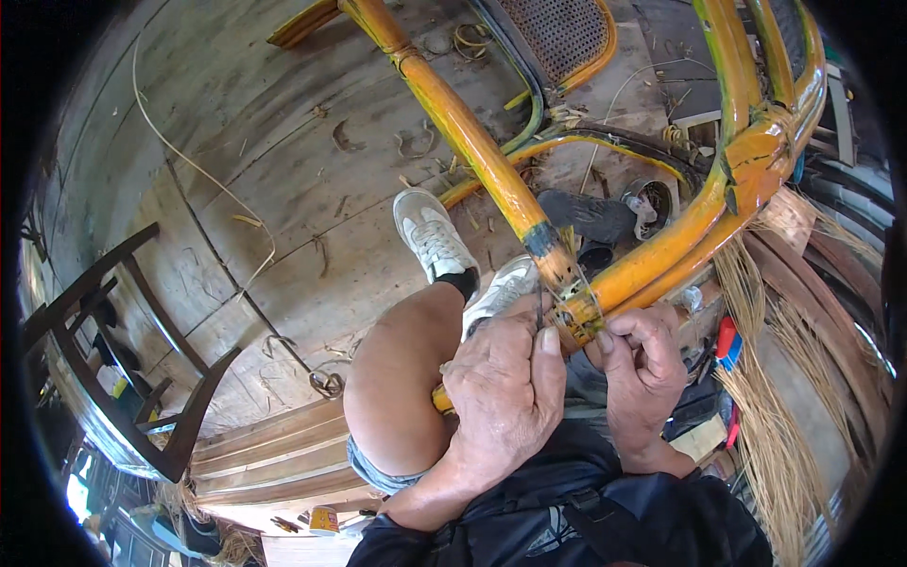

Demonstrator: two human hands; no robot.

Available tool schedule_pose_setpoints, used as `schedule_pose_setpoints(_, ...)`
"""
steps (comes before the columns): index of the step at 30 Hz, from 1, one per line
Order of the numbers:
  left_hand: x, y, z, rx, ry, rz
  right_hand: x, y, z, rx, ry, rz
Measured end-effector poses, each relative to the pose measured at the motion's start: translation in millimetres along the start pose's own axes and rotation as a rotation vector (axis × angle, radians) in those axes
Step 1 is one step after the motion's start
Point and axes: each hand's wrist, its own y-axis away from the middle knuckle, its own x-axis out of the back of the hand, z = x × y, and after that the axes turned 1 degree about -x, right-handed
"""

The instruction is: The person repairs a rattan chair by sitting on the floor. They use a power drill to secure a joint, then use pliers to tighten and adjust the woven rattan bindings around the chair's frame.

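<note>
A glossy yellow-orange rattan chair frame [482, 156] crosses in front of me. Its straight pole meets a curved double rail at a joint [574, 317] partly wrapped in thin binding strips. My left hand [501, 378] is closed at the left side of this joint, thumb pointing up; a thin dark sliver shows by its fingers, too small to name. On the right side, my right hand [644, 369] pinches thumb to forefinger on a thin binding strip [593, 295] that runs up over the joint. Dark and bare patches mark the pole's end near the wrap.
Bundles of straw-coloured rattan strips [770, 416] hang at the right, beside a red-and-blue handled tool [727, 342]. A dark wooden frame [132, 350] stands at the left. A woven cane panel [557, 38] lies farther off. Scraps litter the wooden floor [283, 142]; a small tub [652, 203] stands near the rail.
</note>
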Motion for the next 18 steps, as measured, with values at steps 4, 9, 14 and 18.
schedule_pose_setpoints(4, -1, -3, -4, -0.016, 0.074, 0.035, 5, -1, 6, -0.002, -0.068, -0.012)
schedule_pose_setpoints(9, -1, -1, -4, -0.096, 0.106, 0.08, 10, 1, 17, 0.058, -0.198, -0.02)
schedule_pose_setpoints(14, -5, 7, -9, -0.116, 0.107, 0.145, 5, -3, 32, 0.256, 0.085, 0.034)
schedule_pose_setpoints(18, -8, 9, -2, -0.111, 0.055, 0.193, -11, 2, 42, 0.338, -0.017, 0.151)
